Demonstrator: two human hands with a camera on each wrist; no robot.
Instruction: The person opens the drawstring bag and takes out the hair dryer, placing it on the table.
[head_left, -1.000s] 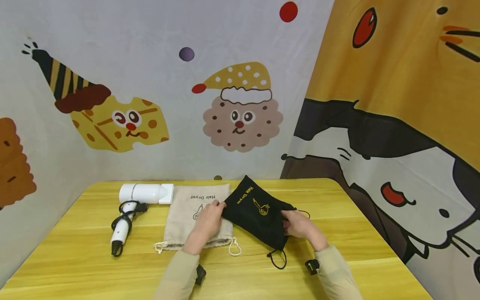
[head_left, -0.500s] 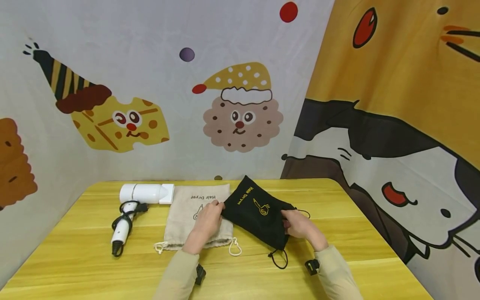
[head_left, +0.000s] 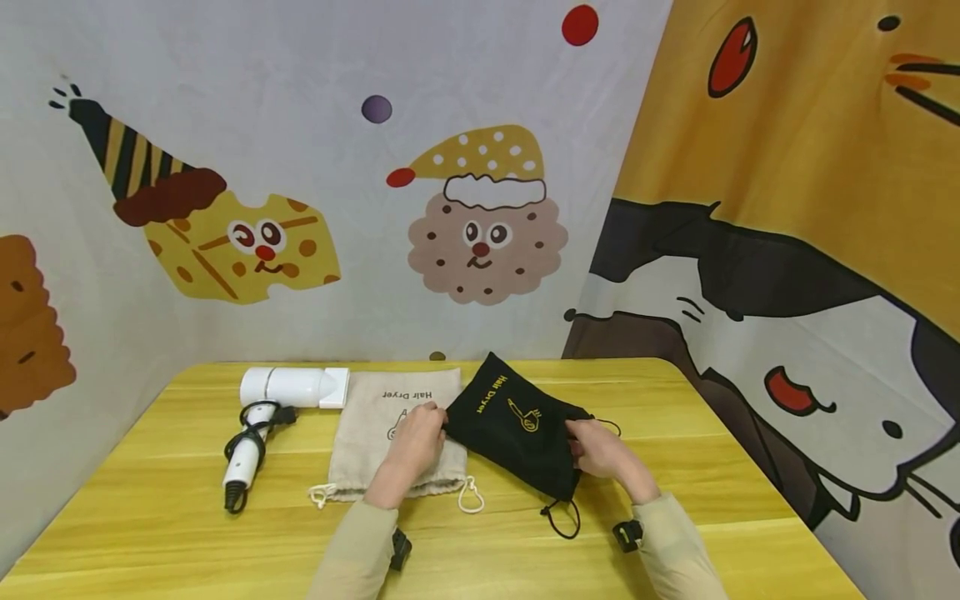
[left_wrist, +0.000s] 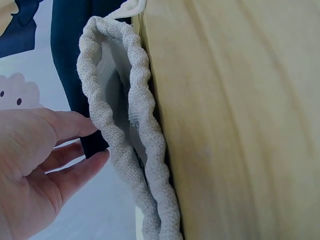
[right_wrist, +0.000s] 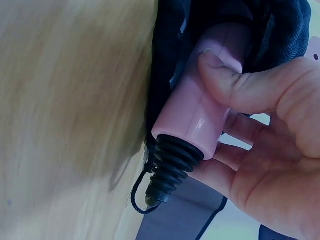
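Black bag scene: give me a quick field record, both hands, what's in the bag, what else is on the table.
left hand: grips far end of black drawstring bag
right hand: grips pink hair dryer handle at the bag mouth
bag contents: pink handle with black cord sleeve sticking out; rest hidden
beige drawstring bag: flat, partly under left hand, printed "Hair Dryer"
white hair dryer: left, lying on wooden table

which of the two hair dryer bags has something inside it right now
The black bag, held by both hands. The right wrist view shows a pink hair dryer handle sticking out of its mouth, gripped by the right hand. The beige bag lies flat.
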